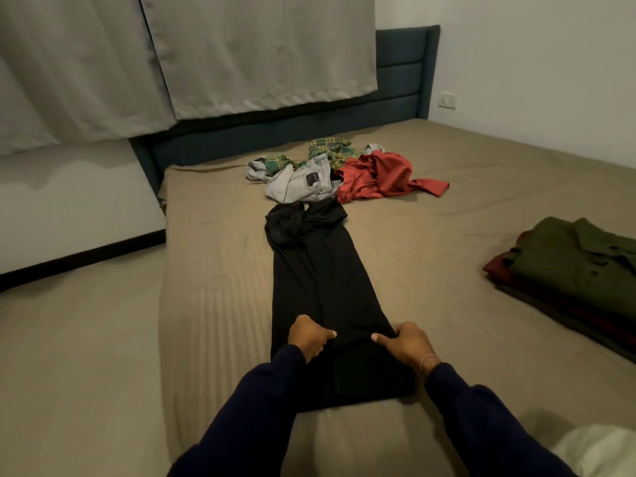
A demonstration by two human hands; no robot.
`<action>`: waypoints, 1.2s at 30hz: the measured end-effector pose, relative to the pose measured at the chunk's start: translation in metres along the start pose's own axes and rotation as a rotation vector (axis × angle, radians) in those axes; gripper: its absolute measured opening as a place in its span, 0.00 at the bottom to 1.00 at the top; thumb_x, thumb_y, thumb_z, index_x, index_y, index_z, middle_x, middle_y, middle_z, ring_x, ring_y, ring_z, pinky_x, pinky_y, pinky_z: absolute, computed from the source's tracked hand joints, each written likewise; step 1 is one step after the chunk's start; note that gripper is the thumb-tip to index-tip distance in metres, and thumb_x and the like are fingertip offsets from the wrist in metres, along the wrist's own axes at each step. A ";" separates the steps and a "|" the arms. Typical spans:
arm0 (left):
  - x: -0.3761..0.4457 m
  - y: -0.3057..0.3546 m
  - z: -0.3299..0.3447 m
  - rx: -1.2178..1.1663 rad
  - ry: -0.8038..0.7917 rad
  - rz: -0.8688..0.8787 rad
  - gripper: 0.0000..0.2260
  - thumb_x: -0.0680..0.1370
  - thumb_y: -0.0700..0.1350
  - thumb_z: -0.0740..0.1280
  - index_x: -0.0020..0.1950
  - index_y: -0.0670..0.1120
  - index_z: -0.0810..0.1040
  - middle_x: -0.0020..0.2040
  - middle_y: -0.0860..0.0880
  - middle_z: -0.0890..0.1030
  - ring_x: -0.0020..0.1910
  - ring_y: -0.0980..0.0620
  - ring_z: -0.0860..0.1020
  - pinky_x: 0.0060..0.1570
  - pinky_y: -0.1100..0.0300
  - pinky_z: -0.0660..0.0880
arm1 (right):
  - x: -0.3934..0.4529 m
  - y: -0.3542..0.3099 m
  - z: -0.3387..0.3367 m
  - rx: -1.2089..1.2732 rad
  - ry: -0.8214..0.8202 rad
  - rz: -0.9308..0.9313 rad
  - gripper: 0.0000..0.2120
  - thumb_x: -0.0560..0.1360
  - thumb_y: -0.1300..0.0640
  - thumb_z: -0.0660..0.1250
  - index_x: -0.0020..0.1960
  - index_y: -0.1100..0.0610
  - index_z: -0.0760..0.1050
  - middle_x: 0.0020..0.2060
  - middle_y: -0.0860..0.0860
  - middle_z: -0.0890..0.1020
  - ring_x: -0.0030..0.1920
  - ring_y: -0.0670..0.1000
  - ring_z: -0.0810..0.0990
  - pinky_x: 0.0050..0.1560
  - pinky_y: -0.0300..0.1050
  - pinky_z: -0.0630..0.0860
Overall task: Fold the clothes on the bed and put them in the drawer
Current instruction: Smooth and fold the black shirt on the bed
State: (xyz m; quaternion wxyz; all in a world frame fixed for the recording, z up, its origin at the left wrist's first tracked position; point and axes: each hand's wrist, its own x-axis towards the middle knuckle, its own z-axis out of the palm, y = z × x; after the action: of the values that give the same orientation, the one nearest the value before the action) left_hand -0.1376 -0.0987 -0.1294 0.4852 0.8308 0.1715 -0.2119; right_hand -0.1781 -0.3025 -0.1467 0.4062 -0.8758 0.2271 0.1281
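Black trousers (316, 280): they lie lengthwise down the middle of my bed (447, 235), waistband end far from me and bunched, the near end doubled over into a darker fold just in front of my arms.

My left hand (308, 336): fingers curled down over the left edge of the trousers at the fold line, thumb stretched inward across the cloth — I am gripping the fabric.

My right hand (404, 343): the mirror of it on the right edge, fingers clenched round a pinch of the black cloth, thumb pointing toward the other thumb (a thin beaded bracelet (426, 359) sits at that wrist).

My sleeves (261, 401): dark navy, both reaching in from the bottom of the view.

Unfolded heap: beyond the trousers' far end — a grey garment (296, 185) touching the waistband, a green plaid shirt (332, 151) behind it, a red shirt (378, 177) just to the right.

Folded stack: at the right edge of the bed, well apart from my hands, an olive green shirt (578, 259) on top of a dark red one (499, 270), with something darker beneath.

Bed cover: tan sheet, rippled to the left of the trousers.

Headboard (399, 91): dark blue, padded, partly behind grey curtains (206, 53).

Wall: a white socket (448, 100) right of the headboard.

Drawer: I cannot see it from here.
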 end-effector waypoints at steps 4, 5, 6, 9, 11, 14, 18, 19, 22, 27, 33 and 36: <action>-0.021 -0.006 0.000 -0.003 -0.111 -0.027 0.07 0.79 0.44 0.71 0.45 0.44 0.76 0.33 0.48 0.74 0.28 0.55 0.69 0.27 0.63 0.70 | -0.020 0.009 -0.009 0.074 -0.129 0.035 0.21 0.73 0.44 0.75 0.55 0.59 0.78 0.49 0.54 0.82 0.47 0.52 0.80 0.40 0.42 0.75; -0.026 -0.006 0.002 -0.034 -0.102 0.005 0.07 0.79 0.45 0.71 0.45 0.43 0.77 0.35 0.47 0.75 0.29 0.55 0.71 0.29 0.62 0.72 | -0.025 0.012 -0.012 0.072 -0.160 0.036 0.21 0.73 0.44 0.74 0.56 0.59 0.78 0.49 0.54 0.82 0.47 0.51 0.80 0.39 0.41 0.75; -0.029 -0.006 0.004 -0.079 -0.074 0.057 0.07 0.80 0.45 0.69 0.44 0.44 0.77 0.37 0.47 0.76 0.31 0.54 0.73 0.33 0.60 0.74 | -0.028 0.014 -0.014 0.057 -0.182 0.034 0.21 0.74 0.44 0.74 0.56 0.60 0.79 0.48 0.54 0.83 0.47 0.51 0.80 0.39 0.41 0.75; -0.032 -0.010 0.010 -0.241 0.016 0.128 0.11 0.82 0.46 0.65 0.41 0.46 0.72 0.39 0.46 0.75 0.36 0.52 0.74 0.38 0.57 0.74 | -0.038 0.018 -0.016 0.067 -0.191 0.026 0.20 0.75 0.43 0.73 0.53 0.60 0.79 0.47 0.54 0.83 0.47 0.52 0.82 0.44 0.44 0.79; -0.036 -0.015 0.013 -0.288 -0.039 0.052 0.07 0.82 0.45 0.66 0.47 0.45 0.71 0.46 0.45 0.76 0.42 0.50 0.76 0.38 0.55 0.76 | -0.046 0.018 -0.017 0.129 -0.196 0.054 0.18 0.75 0.46 0.73 0.53 0.60 0.78 0.46 0.56 0.84 0.44 0.53 0.83 0.37 0.43 0.80; -0.042 -0.025 0.013 -0.230 -0.138 -0.054 0.12 0.77 0.40 0.72 0.56 0.42 0.72 0.56 0.43 0.78 0.52 0.46 0.79 0.40 0.51 0.82 | -0.057 0.017 -0.019 0.208 -0.228 0.108 0.18 0.76 0.49 0.73 0.55 0.62 0.76 0.45 0.58 0.84 0.36 0.51 0.83 0.28 0.39 0.78; -0.043 -0.038 0.009 -0.069 -0.032 -0.064 0.15 0.74 0.45 0.76 0.56 0.43 0.76 0.52 0.43 0.80 0.47 0.47 0.81 0.41 0.54 0.83 | -0.060 0.020 -0.020 0.157 -0.206 0.107 0.19 0.74 0.48 0.75 0.53 0.63 0.77 0.39 0.57 0.84 0.28 0.48 0.80 0.27 0.37 0.76; -0.042 -0.042 0.008 0.013 0.002 -0.037 0.17 0.73 0.48 0.77 0.56 0.43 0.76 0.50 0.44 0.81 0.43 0.49 0.81 0.36 0.57 0.81 | -0.061 0.021 -0.019 0.150 -0.195 0.107 0.19 0.73 0.48 0.75 0.53 0.62 0.77 0.39 0.57 0.84 0.28 0.48 0.80 0.27 0.37 0.75; -0.045 -0.051 0.003 0.354 0.124 0.051 0.23 0.70 0.60 0.77 0.52 0.46 0.75 0.45 0.49 0.80 0.41 0.52 0.79 0.40 0.58 0.79 | -0.062 0.020 -0.015 0.160 -0.177 0.120 0.21 0.73 0.47 0.75 0.54 0.62 0.77 0.43 0.58 0.85 0.32 0.50 0.83 0.28 0.39 0.78; -0.061 -0.059 -0.012 0.672 0.504 0.034 0.38 0.68 0.70 0.72 0.64 0.44 0.68 0.60 0.43 0.75 0.58 0.44 0.75 0.54 0.51 0.75 | -0.068 0.013 -0.013 0.213 -0.175 0.111 0.17 0.77 0.49 0.72 0.55 0.62 0.75 0.49 0.60 0.83 0.43 0.57 0.86 0.31 0.44 0.81; -0.055 -0.076 -0.039 0.129 0.224 -0.079 0.23 0.73 0.48 0.78 0.63 0.40 0.75 0.58 0.42 0.80 0.53 0.42 0.79 0.57 0.49 0.79 | -0.077 0.020 -0.014 0.417 -0.232 0.133 0.09 0.78 0.59 0.71 0.55 0.61 0.75 0.53 0.59 0.80 0.48 0.57 0.84 0.38 0.48 0.85; -0.066 -0.082 -0.047 -0.054 0.130 -0.170 0.20 0.72 0.41 0.78 0.60 0.39 0.76 0.56 0.41 0.79 0.54 0.41 0.79 0.55 0.47 0.80 | -0.078 0.029 -0.010 0.464 -0.194 0.157 0.08 0.76 0.62 0.73 0.50 0.60 0.74 0.53 0.60 0.80 0.49 0.57 0.84 0.35 0.47 0.84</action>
State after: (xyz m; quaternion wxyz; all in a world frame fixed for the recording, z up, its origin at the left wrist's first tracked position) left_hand -0.2254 -0.0244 -0.1352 0.4756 0.8119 0.2781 -0.1932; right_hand -0.2591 -0.3039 -0.1271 0.6048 -0.7227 0.2776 0.1869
